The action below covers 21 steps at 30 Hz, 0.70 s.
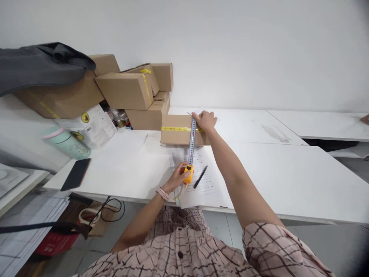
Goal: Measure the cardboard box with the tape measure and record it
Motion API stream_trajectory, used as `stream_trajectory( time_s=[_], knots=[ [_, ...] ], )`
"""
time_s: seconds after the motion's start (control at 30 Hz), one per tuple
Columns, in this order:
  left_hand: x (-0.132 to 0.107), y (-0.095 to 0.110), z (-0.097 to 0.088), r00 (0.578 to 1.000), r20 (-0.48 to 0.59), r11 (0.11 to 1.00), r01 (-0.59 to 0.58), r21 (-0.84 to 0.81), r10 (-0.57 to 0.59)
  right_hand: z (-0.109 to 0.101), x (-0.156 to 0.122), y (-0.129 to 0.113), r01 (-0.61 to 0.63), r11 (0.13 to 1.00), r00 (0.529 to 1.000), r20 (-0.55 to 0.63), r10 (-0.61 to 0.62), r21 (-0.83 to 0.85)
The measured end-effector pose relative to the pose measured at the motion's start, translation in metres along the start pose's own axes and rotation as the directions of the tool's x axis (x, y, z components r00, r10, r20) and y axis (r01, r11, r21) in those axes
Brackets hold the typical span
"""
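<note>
My left hand (179, 177) is closed around the yellow case of a tape measure (188, 175) near the table's front edge. From the case, the metal blade (191, 144) runs away from me across the top of a cardboard box (175, 134) sealed with yellow tape. At the box's far edge my right hand (206, 121) pinches the blade's end, thumb on the blade and fingers over the edge. Beneath the case lie printed sheets (206, 194), with a black pen (200, 177) on them just right of the case.
On the left stand stacked cardboard boxes (123, 90), a grey bag (37, 69), a mint bottle (66, 142) and a black phone (76, 174). The white table (259, 173) extends right, with a dark gap (331, 145) at its far right. A black cable (106, 213) hangs below left.
</note>
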<state>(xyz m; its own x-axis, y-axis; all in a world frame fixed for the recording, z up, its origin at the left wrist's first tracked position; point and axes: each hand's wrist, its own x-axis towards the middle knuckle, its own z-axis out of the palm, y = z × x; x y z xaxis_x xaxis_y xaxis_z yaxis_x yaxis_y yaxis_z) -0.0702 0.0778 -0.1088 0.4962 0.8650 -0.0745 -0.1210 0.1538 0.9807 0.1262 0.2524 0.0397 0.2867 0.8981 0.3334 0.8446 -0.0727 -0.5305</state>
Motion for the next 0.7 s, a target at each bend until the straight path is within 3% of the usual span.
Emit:
stream_trajectory(
  time_s=[0.2,0.37,0.57,0.7],
  knots=[
    [-0.008,0.007,0.003,1.0,-0.007,0.994,-0.008,-0.107,0.007,0.0,0.001,0.006,0.036,0.999,0.999,-0.003,-0.036,0.003],
    [-0.04,0.001,0.001,0.994,-0.102,0.979,-0.049,-0.2,0.03,-0.003,-0.007,0.011,0.118,0.992,0.993,0.011,-0.118,-0.044],
    [-0.072,-0.019,-0.012,0.987,-0.161,0.991,0.0,-0.135,-0.022,0.011,-0.066,0.028,0.202,0.972,0.966,-0.139,-0.218,-0.117],
    [-0.072,-0.018,-0.014,0.99,-0.137,0.996,0.011,-0.091,-0.023,0.025,-0.116,0.046,0.247,0.963,0.966,-0.048,-0.253,-0.112]
  ],
)
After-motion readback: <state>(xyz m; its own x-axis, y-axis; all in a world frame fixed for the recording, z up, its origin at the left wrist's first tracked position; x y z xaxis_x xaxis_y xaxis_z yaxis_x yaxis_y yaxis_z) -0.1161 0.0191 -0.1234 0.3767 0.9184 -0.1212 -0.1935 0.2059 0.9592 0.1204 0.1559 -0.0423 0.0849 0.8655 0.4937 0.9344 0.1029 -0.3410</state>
